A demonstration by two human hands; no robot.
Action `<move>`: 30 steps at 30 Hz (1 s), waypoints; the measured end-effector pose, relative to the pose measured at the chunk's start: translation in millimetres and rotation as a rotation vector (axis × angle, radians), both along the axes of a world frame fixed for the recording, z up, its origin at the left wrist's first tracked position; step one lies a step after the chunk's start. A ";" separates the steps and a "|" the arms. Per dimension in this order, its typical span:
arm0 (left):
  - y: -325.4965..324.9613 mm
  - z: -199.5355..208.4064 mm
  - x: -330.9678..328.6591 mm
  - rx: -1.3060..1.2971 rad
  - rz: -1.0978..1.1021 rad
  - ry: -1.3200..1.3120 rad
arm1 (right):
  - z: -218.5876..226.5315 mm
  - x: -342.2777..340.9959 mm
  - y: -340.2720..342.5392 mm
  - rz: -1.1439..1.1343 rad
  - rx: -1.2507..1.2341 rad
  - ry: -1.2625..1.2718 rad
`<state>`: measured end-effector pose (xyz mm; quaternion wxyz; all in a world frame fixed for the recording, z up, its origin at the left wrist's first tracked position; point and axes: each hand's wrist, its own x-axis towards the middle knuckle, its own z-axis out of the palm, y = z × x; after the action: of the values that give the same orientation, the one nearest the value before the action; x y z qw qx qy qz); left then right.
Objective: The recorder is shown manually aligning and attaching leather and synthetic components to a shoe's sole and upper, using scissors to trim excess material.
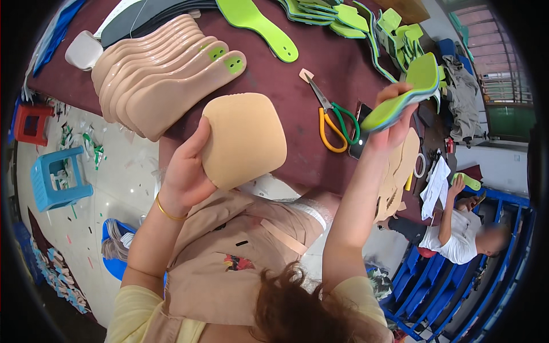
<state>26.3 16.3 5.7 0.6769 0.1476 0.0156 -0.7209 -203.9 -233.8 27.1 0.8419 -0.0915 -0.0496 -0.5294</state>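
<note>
My left hand (pixel 187 172) grips a tan rounded-square pad (pixel 245 140) by its left edge, holding it above the near edge of the table. Raised on the right, my right hand (pixel 394 130) is closed round a curved lime-green insole (pixel 420 80) with a blue underside; the hand partly covers it. A row of glossy beige insoles (pixel 166 108) leans in a stack to the left of the pad, some with green patches and small dark holes. Between my hands lie scissors (pixel 325 106) with one orange and one green handle, their tip at a small beige scrap (pixel 306 75).
Lime-green insoles (pixel 394 40) pile up at the far right; another green insole (pixel 257 26) lies at the back. A dark phone (pixel 360 143) sits beside the scissors. Blue stool (pixel 60 178) and red stool (pixel 34 124) stand left. At right, a person (pixel 457 234) sits near blue racks (pixel 429 286).
</note>
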 end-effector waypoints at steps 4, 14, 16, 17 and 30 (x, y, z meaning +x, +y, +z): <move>-8.0 -1.0 -8.6 -0.029 -0.102 -0.008 | -22.4 -17.6 60.9 0.288 0.072 -0.193; -7.9 5.6 -33.1 -0.028 -0.206 -0.059 | -41.1 -28.1 147.7 0.374 0.155 -0.233; -7.0 5.5 -33.9 -0.023 -0.219 -0.063 | -41.3 -27.3 155.4 0.386 0.165 -0.237; -7.3 6.2 -34.6 -0.018 -0.222 -0.063 | -41.2 -27.2 158.1 0.393 0.170 -0.240; -3.4 -0.9 -52.7 -0.209 -0.206 -0.238 | -28.4 7.8 232.6 -0.272 -0.313 1.145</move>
<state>-26.4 13.0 4.9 0.6082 0.1616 -0.1546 -0.7616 -196.1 -1.2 -1.3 0.6363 -0.4899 0.3461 -0.4851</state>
